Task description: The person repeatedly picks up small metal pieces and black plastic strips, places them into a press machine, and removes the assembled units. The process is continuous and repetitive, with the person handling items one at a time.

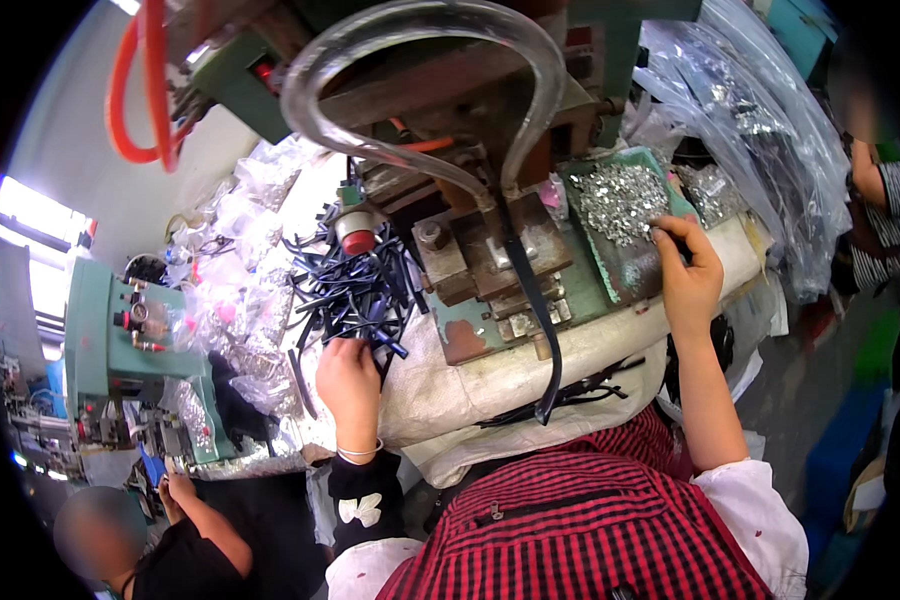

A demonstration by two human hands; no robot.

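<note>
My left hand (350, 385) rests at the near edge of a pile of dark, slim eyeglass temples (355, 285), its fingers curled down among them. What lies under its fingertips is hidden. My right hand (691, 270) pinches thumb and forefinger together at the edge of a heap of small shiny metal parts (620, 203). These parts lie in a green tray (610, 285); anything between the fingertips is too small to make out. Between my hands, one dark eyeglass temple (536, 310) sits in the press fixture (515, 262), its bent end hanging toward me.
A clear looped hose (425, 15) hangs in front of the green press. A red button (358, 241) stands beside the temples. More temples lie in a pale cloth fold (570, 392) below the bench edge. Plastic bags (740, 110) crowd the right; other people sit on both sides.
</note>
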